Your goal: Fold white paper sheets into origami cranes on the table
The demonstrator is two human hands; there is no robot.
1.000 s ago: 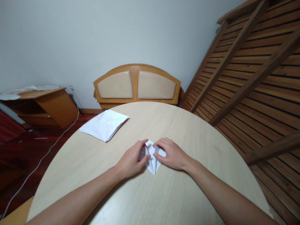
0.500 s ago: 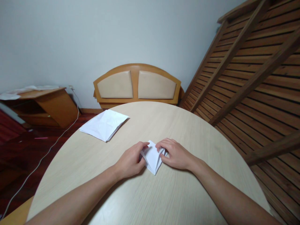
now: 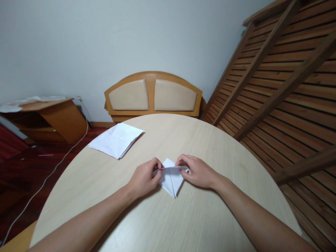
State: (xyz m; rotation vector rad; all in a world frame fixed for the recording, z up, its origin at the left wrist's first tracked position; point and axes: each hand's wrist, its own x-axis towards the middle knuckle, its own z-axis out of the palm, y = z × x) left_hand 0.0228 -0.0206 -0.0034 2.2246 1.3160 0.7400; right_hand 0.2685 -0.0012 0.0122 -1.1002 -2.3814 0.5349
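Note:
A small folded sheet of white paper (image 3: 170, 180) lies on the round table (image 3: 210, 217), one corner pointing toward me. Across its upper part a raised edge runs from side to side, and a centre crease goes down to the near corner. My left hand (image 3: 147, 176) pinches the left end of that edge between thumb and fingers. At the right end, my right hand (image 3: 195, 171) pinches it the same way. The far corner of the paper shows between the two hands. Parts of both side corners are hidden by my fingers.
A stack of white paper sheets (image 3: 117, 140) lies at the table's far left. Behind the table stands a padded headboard (image 3: 151, 92). Wooden slats (image 3: 275, 87) lean on the right. A low desk (image 3: 56, 120) and a white cable (image 3: 55, 168) are on the left.
The paper's upper layer is now lifted into a raised edge between my hands, and the centre crease shows. My left fingers have closed in on the left corner.

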